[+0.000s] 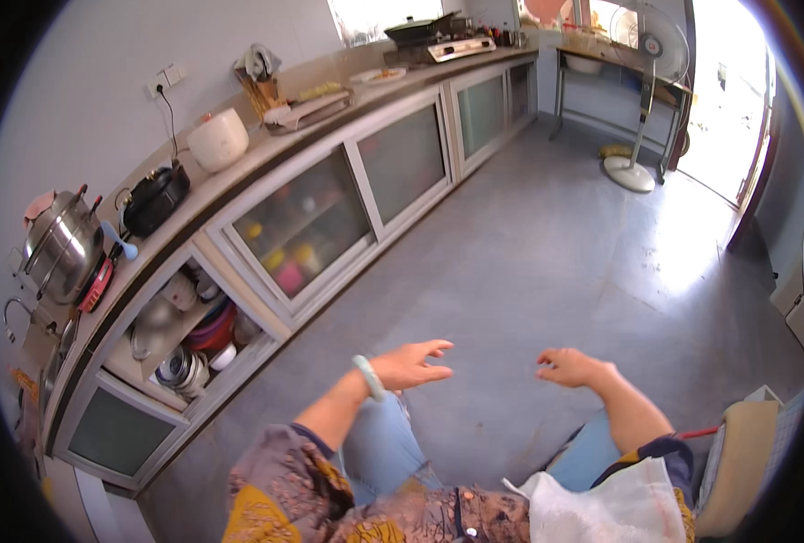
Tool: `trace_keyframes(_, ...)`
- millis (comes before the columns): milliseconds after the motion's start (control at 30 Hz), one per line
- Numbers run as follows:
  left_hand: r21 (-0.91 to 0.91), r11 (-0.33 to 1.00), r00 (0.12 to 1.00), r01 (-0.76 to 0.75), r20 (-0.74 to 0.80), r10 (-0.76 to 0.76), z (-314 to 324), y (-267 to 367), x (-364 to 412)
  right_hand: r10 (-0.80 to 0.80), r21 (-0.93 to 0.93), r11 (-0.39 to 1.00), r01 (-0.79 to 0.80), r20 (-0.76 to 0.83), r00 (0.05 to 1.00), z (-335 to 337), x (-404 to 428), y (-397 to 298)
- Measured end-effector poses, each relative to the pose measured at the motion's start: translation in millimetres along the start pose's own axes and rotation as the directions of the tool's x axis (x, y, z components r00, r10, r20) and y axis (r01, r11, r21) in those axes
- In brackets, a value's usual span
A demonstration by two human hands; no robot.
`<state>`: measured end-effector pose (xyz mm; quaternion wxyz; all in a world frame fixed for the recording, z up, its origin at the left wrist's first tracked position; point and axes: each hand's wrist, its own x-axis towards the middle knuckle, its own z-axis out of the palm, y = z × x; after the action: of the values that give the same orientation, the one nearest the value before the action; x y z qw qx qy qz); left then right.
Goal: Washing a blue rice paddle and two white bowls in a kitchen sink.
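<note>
Both my hands hang in the air above the grey floor point(483, 285), in front of my knees in blue jeans point(381, 441). My left hand point(415, 364), with a pale green bangle point(369, 377) on its wrist, has its fingers apart and points to the right. Facing it across a gap, my right hand point(568, 366) is empty too, its fingers loosely bent and parted. A white cloth point(606, 506) lies over my lap and front at the lower right.
Along the left runs a counter with sliding glass cabinets point(402, 163), carrying a steel steamer pot point(66, 248), a black pot point(156, 200) and a white rice cooker point(218, 140). A stand fan point(629, 174) is near the open doorway point(728, 102). A cloth-draped item point(738, 461) stands close at my right.
</note>
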<state>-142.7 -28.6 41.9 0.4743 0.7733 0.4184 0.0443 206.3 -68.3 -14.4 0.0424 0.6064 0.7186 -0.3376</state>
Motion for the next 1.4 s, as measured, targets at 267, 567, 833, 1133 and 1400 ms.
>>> trace_keyframes(267, 0.616, 0.786, 0.985, -0.061, -0.088, 0.146, 3.4, -35.8, -87.5, 0.198, -0.125, 0.977, -0.17, 0.264, 0.944, -42.4, -104.6, 6.7)
trace_keyframes(567, 0.477, 0.669, 0.801, -0.57, 0.502, 0.326, -18.4, -20.9, -36.6, -0.487, -0.119, 0.848, 0.517, 0.215, 0.847, -20.6, -132.2, 33.7)
trace_keyframes(833, 0.233, 0.835, 0.782, -0.499, 0.536, 0.317, -36.9, -34.4, 9.8, -0.629, 0.182, 0.777, 0.603, 0.274, 0.728, -23.8, -76.3, 100.4)
trace_keyframes(1133, 0.05, 0.852, 0.697, -0.521, 0.602, 0.39, -35.4, -61.2, 15.0, -0.581, 0.422, 0.787, 0.45, 0.26, 0.771, -8.2, -78.0, 120.8)
trace_keyframes(1400, 0.048, 0.948, 0.686, -0.316, 0.701, 0.193, -21.8, -43.1, 16.9, -0.485, 0.407, 0.84, 0.358, 0.269, 0.832, -19.2, -74.7, 101.7)
